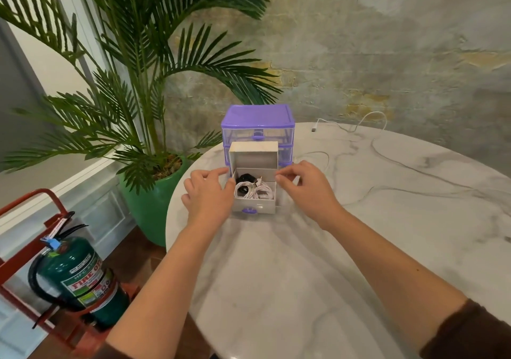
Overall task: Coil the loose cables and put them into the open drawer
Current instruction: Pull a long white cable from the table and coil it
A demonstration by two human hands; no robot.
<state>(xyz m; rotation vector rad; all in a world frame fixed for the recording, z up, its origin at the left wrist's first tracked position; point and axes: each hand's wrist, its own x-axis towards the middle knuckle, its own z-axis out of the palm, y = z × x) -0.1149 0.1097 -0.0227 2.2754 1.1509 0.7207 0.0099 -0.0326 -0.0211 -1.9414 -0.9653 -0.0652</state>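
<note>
Marble table (304, 262) — coils fill your drawer (254, 205), one white cable (378, 148) lies loose; left hand (208, 195) and right hand (305, 184) flank it, fingers relaxed, holding nothing.

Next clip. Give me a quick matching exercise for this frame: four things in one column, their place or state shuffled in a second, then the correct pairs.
Things:
1. Coiled cables
2. Loose white cable
3. Left hand
4. Purple organizer

Places or states:
A. Uncoiled on the table, far right
B. Behind the small white box
C. Inside the open drawer
D. At the drawer's left side

Pairs: 1-C, 2-A, 3-D, 4-B

The open drawer belongs to the white box; the right hand is at its right edge.
</note>
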